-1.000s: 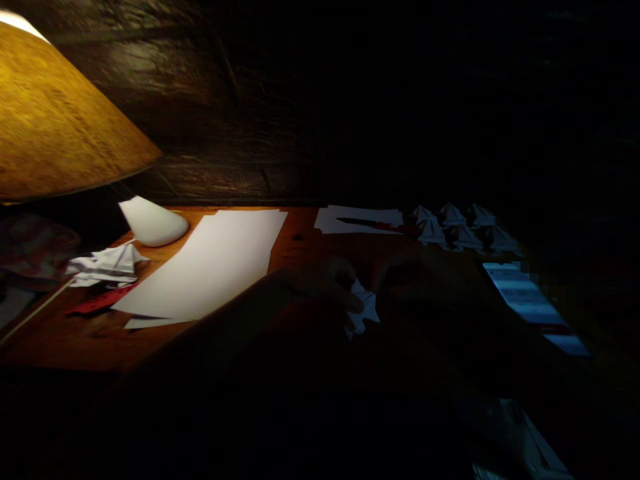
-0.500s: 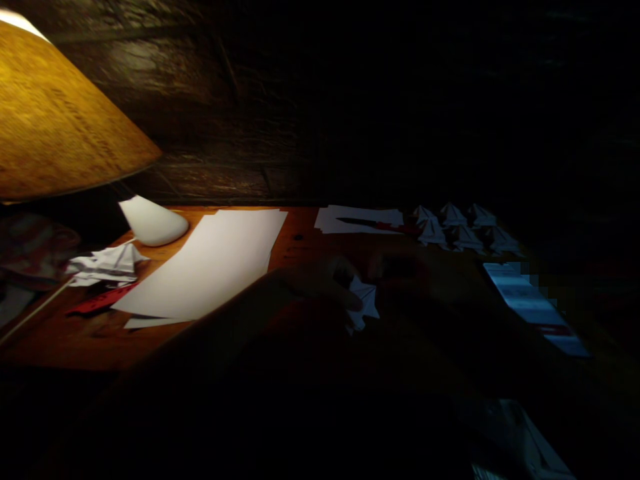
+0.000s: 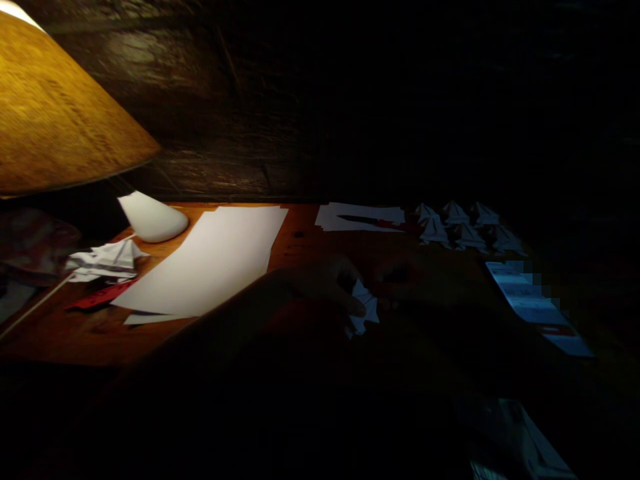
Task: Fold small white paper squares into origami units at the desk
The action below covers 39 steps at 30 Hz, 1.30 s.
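Observation:
The scene is very dark. My left hand and my right hand meet at the middle of the wooden table, both pinching a small folded white paper piece. The left fingers curl over its left side; the right fingers close on its right edge. Most of both hands lies in shadow.
A lampshade glows at upper left above a white lamp base. Large white sheets lie left of centre. Several folded paper figures sit at the back right, more sheets beside them, a printed leaflet at right, crumpled folded paper at left.
My right hand has shifted slightly left and closer to the paper piece; the paper has turned a little between my fingers. The view has tilted slightly.

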### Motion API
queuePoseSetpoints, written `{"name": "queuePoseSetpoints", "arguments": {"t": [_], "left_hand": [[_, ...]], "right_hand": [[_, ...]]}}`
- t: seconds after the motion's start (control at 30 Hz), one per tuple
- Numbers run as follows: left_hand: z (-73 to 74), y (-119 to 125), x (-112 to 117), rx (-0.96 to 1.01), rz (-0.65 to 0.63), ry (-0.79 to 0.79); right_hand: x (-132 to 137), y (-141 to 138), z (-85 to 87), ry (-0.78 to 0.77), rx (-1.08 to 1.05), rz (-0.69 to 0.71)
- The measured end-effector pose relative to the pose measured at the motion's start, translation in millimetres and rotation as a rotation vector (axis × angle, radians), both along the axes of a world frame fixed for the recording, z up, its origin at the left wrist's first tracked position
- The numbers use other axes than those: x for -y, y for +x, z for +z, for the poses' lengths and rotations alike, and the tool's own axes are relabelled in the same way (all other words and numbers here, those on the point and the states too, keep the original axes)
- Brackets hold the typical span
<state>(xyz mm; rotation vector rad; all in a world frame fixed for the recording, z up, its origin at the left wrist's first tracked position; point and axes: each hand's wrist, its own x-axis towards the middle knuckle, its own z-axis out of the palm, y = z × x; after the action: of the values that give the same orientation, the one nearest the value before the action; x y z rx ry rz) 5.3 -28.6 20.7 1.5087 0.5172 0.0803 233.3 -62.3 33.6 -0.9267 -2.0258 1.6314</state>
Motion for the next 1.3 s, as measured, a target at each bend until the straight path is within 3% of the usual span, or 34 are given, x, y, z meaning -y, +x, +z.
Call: {"name": "queuePoseSetpoints", "arguments": {"t": [0.23,0.47,0.77,1.03,1.3], "left_hand": [[-5.3,1,-1,-0.025,-0.033,-0.053],[-4.3,4,3,-0.050,0.027,-0.097],[-5.3,4,5,-0.074,0.034,-0.080],[-6.0,4,4,-0.092,0.033,-0.059],[-1.3,5,6,-0.134,0.045,-0.008]], "right_hand": [[-2,-2,-7.9,-0.004,-0.034,0.076],[0,-5,-17.9,-0.113,0.008,0.001],[-3,-2,-18.6,0.045,0.007,0.066],[0,-5,-18.8,-0.030,0.041,0.030],[1,-9,-23.8,0.050,0.050,0.007]]}}
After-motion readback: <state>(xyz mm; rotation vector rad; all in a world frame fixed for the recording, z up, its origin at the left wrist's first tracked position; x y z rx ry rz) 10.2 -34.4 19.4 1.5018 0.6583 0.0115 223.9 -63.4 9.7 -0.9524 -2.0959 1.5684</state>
